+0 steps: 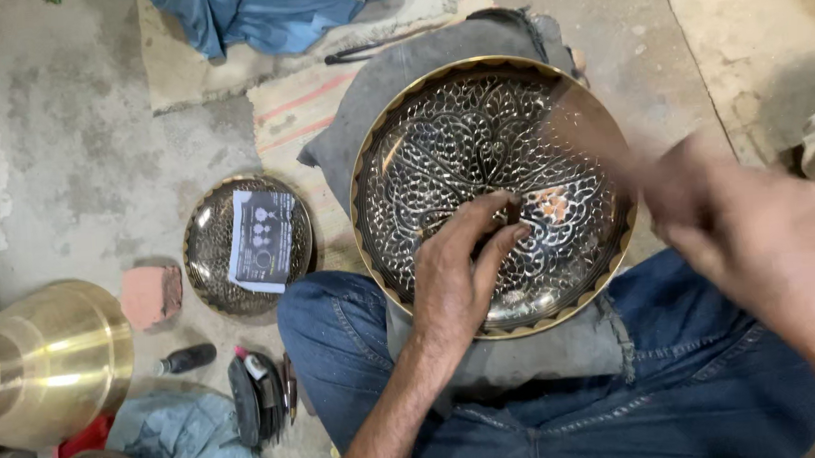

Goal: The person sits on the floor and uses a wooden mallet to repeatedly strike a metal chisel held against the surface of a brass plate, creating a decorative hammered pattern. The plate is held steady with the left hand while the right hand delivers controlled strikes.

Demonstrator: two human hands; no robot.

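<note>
A large round brass bowl (pixel 439 133), engraved with a dense leaf pattern, rests on a grey cloth (pixel 389 79) over my lap. My left hand (pixel 453 278) reaches into the bowl and pinches a small dark chisel-like tool (pixel 512 213) against the engraved surface near the middle. My right hand (pixel 757 236) is raised over the bowl's right rim and is heavily blurred. It grips a brownish stick-like tool (pixel 590 133), itself only a smear across the bowl. My jeans (pixel 339 337) show below the bowl.
On the concrete floor to the left lies a smaller engraved plate (pixel 207 269) with a printed paper (pixel 262 240) on it. Nearby are a pink brick piece (pixel 150 294), a polished brass vessel (pixel 48 359), a small black bottle (pixel 187 357) and a tool pouch (pixel 257 394).
</note>
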